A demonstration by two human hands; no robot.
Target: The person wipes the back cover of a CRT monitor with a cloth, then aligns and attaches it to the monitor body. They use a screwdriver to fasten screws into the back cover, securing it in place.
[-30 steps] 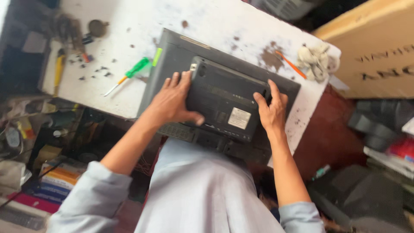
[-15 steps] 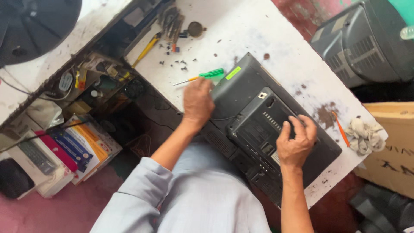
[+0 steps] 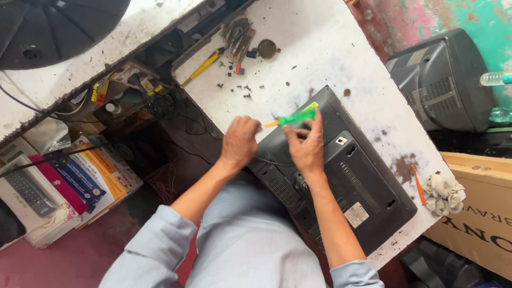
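A dark grey flat monitor (image 3: pixel 346 176) lies back-up on the white, stained table (image 3: pixel 320 48). Above its near-left corner both my hands meet on a green-handled screwdriver (image 3: pixel 296 117). My right hand (image 3: pixel 305 148) pinches the green handle with raised fingers. My left hand (image 3: pixel 240 141) is curled at the orange shaft end, blurred by motion. A thin dark cable runs under my hands along the monitor's edge.
A yellow-handled tool (image 3: pixel 202 66), pliers and small loose parts (image 3: pixel 240 40) lie at the table's far end. A crumpled white rag (image 3: pixel 442 193) and an orange stick sit near the right edge. An old grey television (image 3: pixel 442 80) and a cardboard box (image 3: pixel 474 224) stand on the right, with books (image 3: pixel 80 178) on the left.
My left hand lifted the green screwdriver off the table. My right hand left the monitor's back and came over to the handle. The view shifted left.
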